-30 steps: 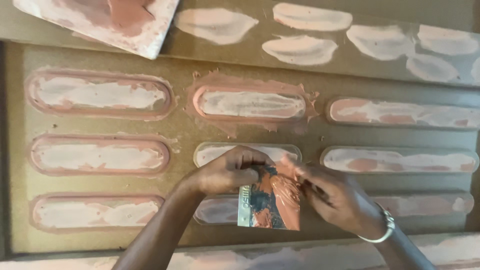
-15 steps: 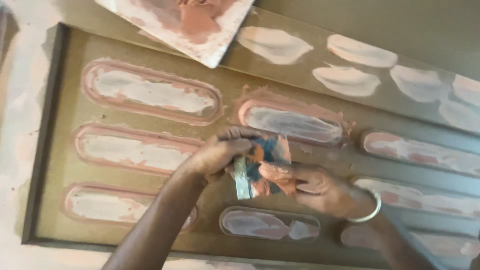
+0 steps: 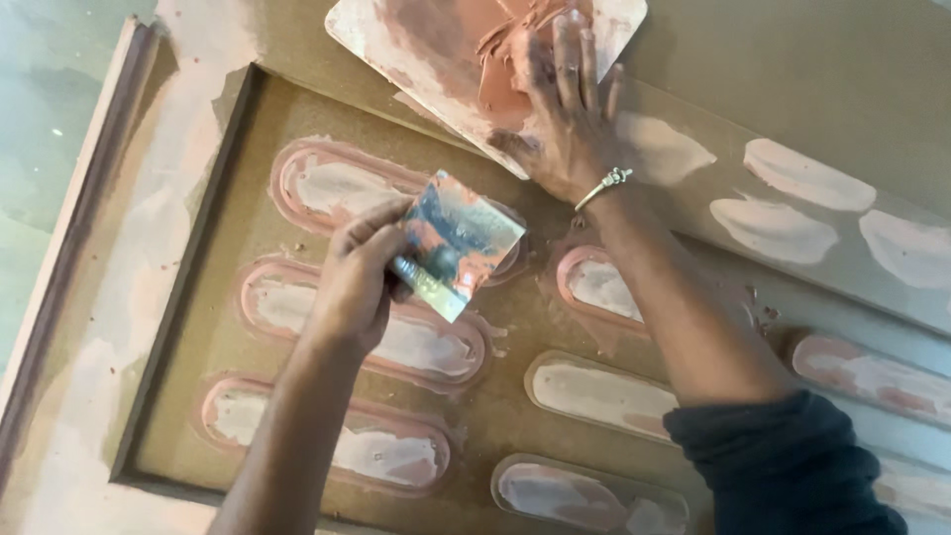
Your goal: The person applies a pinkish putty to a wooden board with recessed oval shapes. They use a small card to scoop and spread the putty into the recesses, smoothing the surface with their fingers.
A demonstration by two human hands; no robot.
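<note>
Left hand (image 3: 359, 282) gripping smeared scraper (image 3: 458, 245), fingers curled tight. Right hand (image 3: 562, 109) lying fingers spread flat, touching putty (image 3: 500, 74) on board (image 3: 416, 40).

Under our hands lies a brown fibreboard door panel (image 3: 515, 342), set flat and filling most of the view. We count a raised frame (image 3: 158, 258) running along its left side and bottom edge, smeared with pale filler. Inside the frame we note rows of routed oval grooves (image 3: 367, 342), each ringed with pinkish putty and whitish in the middle. Across the upper right we see a raised rail (image 3: 792, 213) bearing pale filler patches (image 3: 773, 230). At the top, resting directly on the panel, we record a flat board (image 3: 436, 59) with rounded corners, smeared with reddish-brown putty (image 3: 500, 69). At the far left, grey-green floor (image 3: 40, 149).
</note>
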